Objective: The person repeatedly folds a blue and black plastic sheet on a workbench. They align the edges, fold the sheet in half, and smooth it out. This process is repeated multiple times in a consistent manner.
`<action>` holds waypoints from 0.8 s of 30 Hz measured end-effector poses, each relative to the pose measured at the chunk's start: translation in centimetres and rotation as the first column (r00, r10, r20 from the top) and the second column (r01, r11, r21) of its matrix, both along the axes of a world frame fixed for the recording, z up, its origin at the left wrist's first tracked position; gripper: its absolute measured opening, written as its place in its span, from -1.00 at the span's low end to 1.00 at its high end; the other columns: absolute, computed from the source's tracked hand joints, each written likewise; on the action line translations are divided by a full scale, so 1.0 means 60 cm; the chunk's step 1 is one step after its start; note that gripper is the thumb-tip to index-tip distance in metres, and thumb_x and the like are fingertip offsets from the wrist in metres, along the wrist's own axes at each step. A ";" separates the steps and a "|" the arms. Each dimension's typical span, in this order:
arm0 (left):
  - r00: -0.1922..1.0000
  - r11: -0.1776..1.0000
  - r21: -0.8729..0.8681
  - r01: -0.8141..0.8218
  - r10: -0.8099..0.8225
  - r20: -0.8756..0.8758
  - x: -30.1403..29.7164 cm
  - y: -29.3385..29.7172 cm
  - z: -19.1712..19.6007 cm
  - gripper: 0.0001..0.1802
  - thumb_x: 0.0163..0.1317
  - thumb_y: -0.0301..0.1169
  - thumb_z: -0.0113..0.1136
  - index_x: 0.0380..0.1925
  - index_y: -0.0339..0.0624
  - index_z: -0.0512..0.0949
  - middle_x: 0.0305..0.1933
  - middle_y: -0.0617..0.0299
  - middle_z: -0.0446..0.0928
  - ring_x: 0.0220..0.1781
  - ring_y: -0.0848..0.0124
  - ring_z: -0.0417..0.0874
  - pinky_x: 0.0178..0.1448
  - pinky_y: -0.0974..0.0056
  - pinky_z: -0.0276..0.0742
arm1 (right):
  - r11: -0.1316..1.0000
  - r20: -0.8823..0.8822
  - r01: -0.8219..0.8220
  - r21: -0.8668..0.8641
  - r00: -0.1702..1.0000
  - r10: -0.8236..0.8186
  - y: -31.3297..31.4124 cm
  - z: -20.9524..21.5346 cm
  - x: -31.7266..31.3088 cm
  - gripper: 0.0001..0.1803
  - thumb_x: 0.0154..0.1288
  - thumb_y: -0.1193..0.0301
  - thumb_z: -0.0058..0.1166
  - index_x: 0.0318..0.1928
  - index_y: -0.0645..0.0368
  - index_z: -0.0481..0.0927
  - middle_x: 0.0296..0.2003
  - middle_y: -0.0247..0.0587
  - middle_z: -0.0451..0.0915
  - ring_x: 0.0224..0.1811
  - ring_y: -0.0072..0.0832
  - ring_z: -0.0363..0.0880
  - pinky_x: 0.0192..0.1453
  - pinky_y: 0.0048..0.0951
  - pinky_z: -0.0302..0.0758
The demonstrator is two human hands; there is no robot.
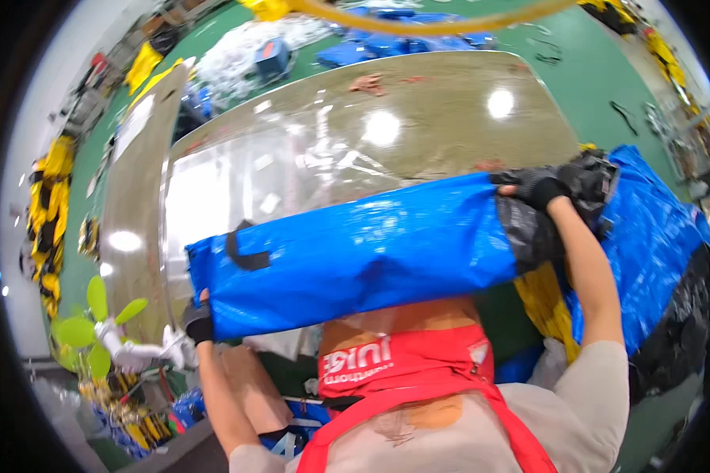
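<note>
A long, blue plastic woven bag [363, 244] lies folded flat across my front, over the near edge of the table. Toward its left end a black strap handle [247, 249] shows, and its right end is black. My left hand [199, 319], in a dark fingerless glove, grips the lower left corner, thumb on the blue sheet. My right hand [538, 191], gloved alike, is closed on the black end at the upper right; some of its fingers are hidden in the crumpled black material.
Clear plastic sheeting [244, 177] covers part of the brown table [442, 98]. More blue and black bags [647, 236] pile up at my right. A green-bladed fan [99, 331] stands at the left. Beyond the table, a blue box [272, 59] sits by white material on the green floor.
</note>
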State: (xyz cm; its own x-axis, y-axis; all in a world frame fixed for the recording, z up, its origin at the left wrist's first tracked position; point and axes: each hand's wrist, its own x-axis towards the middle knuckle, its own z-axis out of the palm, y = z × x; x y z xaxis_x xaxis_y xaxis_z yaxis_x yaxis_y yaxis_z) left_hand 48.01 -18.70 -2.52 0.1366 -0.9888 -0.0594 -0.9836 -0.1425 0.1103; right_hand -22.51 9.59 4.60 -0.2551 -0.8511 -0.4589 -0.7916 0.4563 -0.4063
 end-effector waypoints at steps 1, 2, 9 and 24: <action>0.996 0.996 0.088 -0.012 0.004 0.087 -0.027 -0.007 0.015 -0.09 0.07 0.37 -0.05 -0.03 -0.34 0.54 -0.06 -0.27 0.54 0.00 -0.18 0.54 0.06 -0.08 0.41 | 1.000 -0.011 0.013 -0.002 1.000 -0.013 0.011 -0.036 -0.029 -0.31 0.14 -0.21 -0.01 0.20 -0.13 0.46 0.18 -0.16 0.45 0.26 -0.22 0.37 0.34 -0.28 0.22; 0.977 0.983 -0.174 -0.064 0.098 0.192 0.135 -0.022 -0.029 -0.13 0.10 0.32 -0.02 0.03 -0.31 0.51 -0.02 -0.26 0.53 0.05 -0.12 0.54 0.10 -0.07 0.40 | 0.997 0.022 -0.062 -0.053 0.998 0.063 -0.038 -0.082 -0.031 -0.30 0.14 -0.21 -0.02 0.22 -0.14 0.44 0.22 -0.18 0.42 0.28 -0.24 0.34 0.36 -0.29 0.19; 0.211 0.232 -0.108 0.967 -0.962 -0.173 -0.610 0.258 0.153 -0.25 0.15 0.15 0.04 0.26 -0.01 0.29 0.35 -0.08 0.21 0.39 -0.13 0.14 0.43 -0.18 -0.15 | 0.999 -0.116 0.024 0.028 0.993 -0.021 -0.021 -0.040 0.000 -0.21 0.05 -0.25 0.02 0.20 -0.02 0.46 0.27 -0.14 0.35 0.29 -0.16 0.31 0.41 -0.20 0.06; 0.319 0.315 -0.115 0.942 -0.948 0.016 -0.672 0.267 0.040 0.00 -0.06 0.34 0.11 0.33 0.02 0.20 0.46 0.00 0.02 0.50 -0.09 -0.13 0.40 -0.36 -0.55 | 0.977 -0.446 -0.028 -0.214 0.892 -0.072 0.161 0.015 -0.185 -0.56 0.31 0.00 -0.13 -0.19 0.09 0.59 -0.12 -0.02 0.59 -0.02 -0.07 0.54 0.09 -0.18 0.42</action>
